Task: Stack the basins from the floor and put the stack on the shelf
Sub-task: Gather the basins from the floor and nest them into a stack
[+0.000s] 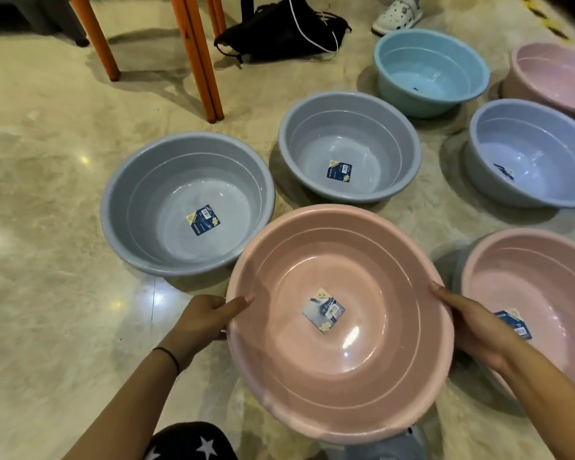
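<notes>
I hold a large pink basin [372,386] above the floor, tilted toward me, with a label stuck inside its bottom. My left hand [206,318] grips its left rim and my right hand [475,330] grips its right rim. On the marble floor stand several more basins: a grey one [146,207] just left of the held basin, a grey one [349,127] behind it, a blue-grey one [545,134] at the right, a light blue one [429,54] further back, a pink one [551,68] at the far right and a pink one [545,277] under my right hand. No shelf is in view.
Orange wooden chair legs [200,58] stand at the back left. A black bag [279,28] with a white cord lies behind them. Another person's white shoe [397,13] is at the top. My knee in star-print fabric [190,443] shows at the bottom.
</notes>
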The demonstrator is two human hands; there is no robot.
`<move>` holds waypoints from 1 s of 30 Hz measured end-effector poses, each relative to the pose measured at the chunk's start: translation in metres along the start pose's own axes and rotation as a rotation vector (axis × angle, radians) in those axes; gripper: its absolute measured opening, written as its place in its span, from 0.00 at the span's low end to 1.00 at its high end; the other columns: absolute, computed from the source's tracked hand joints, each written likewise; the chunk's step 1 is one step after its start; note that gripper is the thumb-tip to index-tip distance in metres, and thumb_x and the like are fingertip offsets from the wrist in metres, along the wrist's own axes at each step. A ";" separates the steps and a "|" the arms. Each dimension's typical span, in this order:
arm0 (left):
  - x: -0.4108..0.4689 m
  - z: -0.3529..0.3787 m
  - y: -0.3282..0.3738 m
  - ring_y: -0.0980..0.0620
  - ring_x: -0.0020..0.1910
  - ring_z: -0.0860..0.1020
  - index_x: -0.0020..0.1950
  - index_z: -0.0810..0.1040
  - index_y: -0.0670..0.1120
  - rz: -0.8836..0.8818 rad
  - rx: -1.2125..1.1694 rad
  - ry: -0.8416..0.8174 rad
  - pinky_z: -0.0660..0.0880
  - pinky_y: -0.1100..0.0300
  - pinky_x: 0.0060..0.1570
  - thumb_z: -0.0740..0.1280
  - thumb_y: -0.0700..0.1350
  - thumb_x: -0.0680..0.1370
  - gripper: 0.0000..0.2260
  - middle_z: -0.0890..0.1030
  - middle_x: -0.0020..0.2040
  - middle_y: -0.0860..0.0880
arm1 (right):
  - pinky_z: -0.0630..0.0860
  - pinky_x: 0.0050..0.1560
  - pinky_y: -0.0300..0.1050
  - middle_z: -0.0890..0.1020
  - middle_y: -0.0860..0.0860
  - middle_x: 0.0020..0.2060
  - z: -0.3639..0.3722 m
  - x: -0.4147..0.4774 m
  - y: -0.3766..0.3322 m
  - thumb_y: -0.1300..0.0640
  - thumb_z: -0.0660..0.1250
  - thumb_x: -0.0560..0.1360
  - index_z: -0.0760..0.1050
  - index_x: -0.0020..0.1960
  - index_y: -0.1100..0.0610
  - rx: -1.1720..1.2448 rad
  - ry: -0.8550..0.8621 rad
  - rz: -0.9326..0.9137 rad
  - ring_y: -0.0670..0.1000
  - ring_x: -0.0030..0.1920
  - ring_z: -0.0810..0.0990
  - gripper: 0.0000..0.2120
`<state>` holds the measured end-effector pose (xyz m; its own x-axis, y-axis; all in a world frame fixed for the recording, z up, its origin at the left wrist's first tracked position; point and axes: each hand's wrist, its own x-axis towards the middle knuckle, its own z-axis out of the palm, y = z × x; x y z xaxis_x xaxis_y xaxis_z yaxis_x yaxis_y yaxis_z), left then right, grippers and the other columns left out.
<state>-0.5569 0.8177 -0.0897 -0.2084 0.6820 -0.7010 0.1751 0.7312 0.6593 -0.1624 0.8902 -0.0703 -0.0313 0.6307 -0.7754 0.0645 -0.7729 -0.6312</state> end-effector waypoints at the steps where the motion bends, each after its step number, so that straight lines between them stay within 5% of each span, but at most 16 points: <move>1: -0.003 -0.001 0.001 0.51 0.37 0.86 0.47 0.84 0.33 0.032 -0.017 0.028 0.80 0.66 0.32 0.74 0.60 0.71 0.28 0.87 0.39 0.41 | 0.77 0.52 0.54 0.85 0.61 0.53 -0.001 -0.006 0.002 0.45 0.70 0.67 0.82 0.57 0.61 -0.011 -0.006 -0.013 0.60 0.52 0.84 0.25; 4: -0.015 -0.003 0.015 0.55 0.34 0.85 0.40 0.87 0.47 0.136 -0.113 0.074 0.79 0.67 0.31 0.74 0.63 0.64 0.19 0.87 0.37 0.49 | 0.82 0.42 0.48 0.86 0.61 0.51 -0.007 -0.026 -0.001 0.44 0.70 0.67 0.85 0.52 0.59 -0.005 -0.008 -0.098 0.58 0.48 0.86 0.22; 7: -0.029 -0.004 0.034 0.56 0.36 0.86 0.39 0.88 0.55 0.268 -0.182 0.062 0.79 0.67 0.33 0.73 0.60 0.69 0.10 0.88 0.40 0.51 | 0.82 0.35 0.43 0.87 0.60 0.46 -0.011 -0.046 -0.017 0.41 0.69 0.66 0.86 0.48 0.55 -0.019 0.015 -0.232 0.56 0.43 0.87 0.21; 12: -0.051 -0.012 0.047 0.51 0.36 0.82 0.37 0.82 0.42 0.323 -0.298 0.165 0.81 0.59 0.38 0.75 0.66 0.64 0.26 0.84 0.37 0.46 | 0.82 0.34 0.42 0.88 0.54 0.40 0.002 -0.065 -0.038 0.38 0.69 0.66 0.87 0.45 0.50 0.021 0.027 -0.346 0.51 0.38 0.87 0.19; 14: -0.059 -0.019 0.048 0.51 0.39 0.81 0.38 0.80 0.46 0.329 -0.332 0.229 0.80 0.53 0.45 0.72 0.67 0.62 0.25 0.82 0.40 0.46 | 0.81 0.33 0.41 0.88 0.53 0.39 0.014 -0.069 -0.040 0.38 0.68 0.66 0.87 0.44 0.50 0.050 0.000 -0.361 0.50 0.37 0.87 0.18; 18: -0.067 -0.036 0.042 0.54 0.40 0.83 0.37 0.81 0.48 0.285 -0.369 0.329 0.79 0.57 0.45 0.73 0.65 0.67 0.19 0.85 0.36 0.54 | 0.82 0.34 0.41 0.88 0.51 0.39 0.040 -0.071 -0.036 0.40 0.67 0.71 0.87 0.45 0.49 0.052 -0.077 -0.346 0.49 0.38 0.87 0.15; 21: -0.075 -0.049 0.037 0.47 0.49 0.84 0.43 0.83 0.47 0.259 -0.405 0.386 0.81 0.54 0.46 0.72 0.62 0.72 0.18 0.87 0.46 0.45 | 0.83 0.38 0.46 0.88 0.52 0.42 0.057 -0.069 -0.033 0.40 0.66 0.73 0.86 0.47 0.47 0.050 -0.112 -0.323 0.51 0.41 0.87 0.15; 24: -0.083 -0.063 0.039 0.39 0.56 0.83 0.48 0.84 0.46 0.251 -0.487 0.398 0.78 0.42 0.60 0.70 0.65 0.67 0.24 0.85 0.55 0.37 | 0.82 0.38 0.44 0.88 0.51 0.43 0.074 -0.071 -0.039 0.41 0.65 0.74 0.86 0.49 0.47 0.061 -0.149 -0.347 0.50 0.42 0.87 0.14; 27: -0.090 -0.080 0.040 0.38 0.63 0.80 0.62 0.83 0.45 0.309 -0.602 0.311 0.73 0.38 0.67 0.69 0.65 0.70 0.29 0.83 0.62 0.38 | 0.82 0.39 0.40 0.87 0.46 0.38 0.094 -0.069 -0.052 0.45 0.62 0.77 0.86 0.45 0.45 0.068 -0.164 -0.391 0.46 0.39 0.86 0.14; 30: -0.088 -0.096 0.039 0.41 0.66 0.78 0.69 0.78 0.45 0.392 -0.691 0.294 0.70 0.39 0.70 0.62 0.58 0.81 0.23 0.80 0.66 0.41 | 0.81 0.45 0.41 0.86 0.46 0.36 0.119 -0.061 -0.068 0.49 0.62 0.78 0.85 0.45 0.48 0.112 -0.173 -0.402 0.46 0.39 0.84 0.13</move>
<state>-0.6237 0.7851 0.0234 -0.5138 0.7829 -0.3509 -0.3206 0.2041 0.9249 -0.2831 0.8966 0.0180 -0.1985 0.8689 -0.4534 -0.0949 -0.4774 -0.8735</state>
